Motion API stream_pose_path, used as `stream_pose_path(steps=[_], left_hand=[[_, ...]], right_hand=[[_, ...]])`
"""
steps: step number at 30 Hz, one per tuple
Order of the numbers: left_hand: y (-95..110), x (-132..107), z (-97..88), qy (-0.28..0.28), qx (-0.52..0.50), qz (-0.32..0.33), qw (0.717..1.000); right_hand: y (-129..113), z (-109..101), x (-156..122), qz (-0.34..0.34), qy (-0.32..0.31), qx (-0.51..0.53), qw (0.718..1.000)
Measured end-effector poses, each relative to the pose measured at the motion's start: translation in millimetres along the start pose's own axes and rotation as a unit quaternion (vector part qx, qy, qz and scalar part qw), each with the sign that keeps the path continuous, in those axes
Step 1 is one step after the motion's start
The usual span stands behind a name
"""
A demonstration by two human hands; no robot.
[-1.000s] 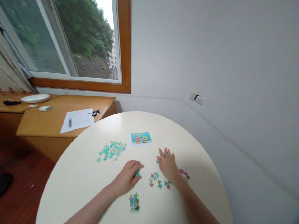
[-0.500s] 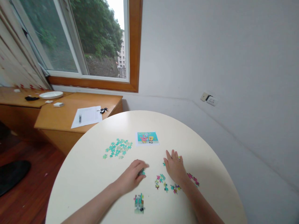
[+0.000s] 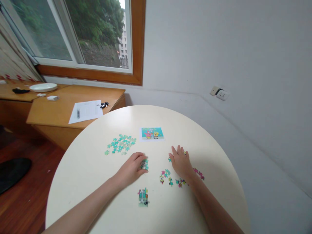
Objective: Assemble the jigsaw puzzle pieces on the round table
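Note:
My left hand (image 3: pixel 131 167) curls its thumb and fingers around the edges of a small joined section of jigsaw puzzle (image 3: pixel 144 164), teal with a grey drawn face. Nearer to me lies another joined section (image 3: pixel 143 197), with pale legs and a brown strip at its right side. My right hand (image 3: pixel 180 162) rests with fingers spread over some loose puzzle pieces, partly hiding them. Pink, teal and yellow loose pieces (image 3: pixel 165 175) lie between the hands, and more pink pieces (image 3: pixel 199 173) show right of my right wrist.
A reference picture (image 3: pixel 152 134) lies toward the far side of the round white table (image 3: pixel 109 208). Left of it spreads a pile of teal pieces (image 3: pixel 120 143). A wooden desk (image 3: pixel 55 112) beyond holds paper (image 3: pixel 85 110), keys (image 3: pixel 104 105) and a white plate (image 3: pixel 43 87).
My left hand has shifted slightly away from me, and more of the section it holds shows. My right hand stays put on the pieces. The camera has tilted downward a little.

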State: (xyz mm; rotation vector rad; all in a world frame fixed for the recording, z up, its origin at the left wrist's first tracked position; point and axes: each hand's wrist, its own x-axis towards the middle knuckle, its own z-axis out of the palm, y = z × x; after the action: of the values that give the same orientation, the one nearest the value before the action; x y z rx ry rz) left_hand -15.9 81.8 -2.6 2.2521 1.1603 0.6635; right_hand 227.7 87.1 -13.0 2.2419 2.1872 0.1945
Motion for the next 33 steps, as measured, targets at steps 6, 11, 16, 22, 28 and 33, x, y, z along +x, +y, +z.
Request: stream_pose_path(steps=[6, 11, 16, 22, 28, 33], left_hand=[[-7.3, 1.0, 0.2, 0.019, 0.079, -0.008, 0.997], [-10.1, 1.5, 2.3, 0.022, 0.086, 0.007, 0.996], [-13.0, 1.8, 3.4, 0.025, 0.083, 0.024, 0.996], [-11.6, 3.7, 0.0, 0.019, 0.077, 0.034, 0.996], [-13.0, 3.2, 1.1, 0.028, 0.078, 0.032, 0.996], [-14.7, 2.6, 2.3, 0.028, 0.087, 0.030, 0.995]], right_hand=[[-0.5, -4.5, -0.8, -0.001, -0.006, -0.006, 1.000], [3.3, -6.6, 0.4, -0.013, -0.005, 0.003, 1.000], [8.8, -8.9, 3.0, -0.022, -0.011, 0.016, 1.000], [14.9, -14.1, 5.0, -0.036, -0.022, 0.029, 0.999], [15.9, -11.6, 3.5, -0.030, -0.012, 0.057, 0.998], [19.5, -13.8, 3.7, -0.018, -0.012, 0.087, 0.996]])
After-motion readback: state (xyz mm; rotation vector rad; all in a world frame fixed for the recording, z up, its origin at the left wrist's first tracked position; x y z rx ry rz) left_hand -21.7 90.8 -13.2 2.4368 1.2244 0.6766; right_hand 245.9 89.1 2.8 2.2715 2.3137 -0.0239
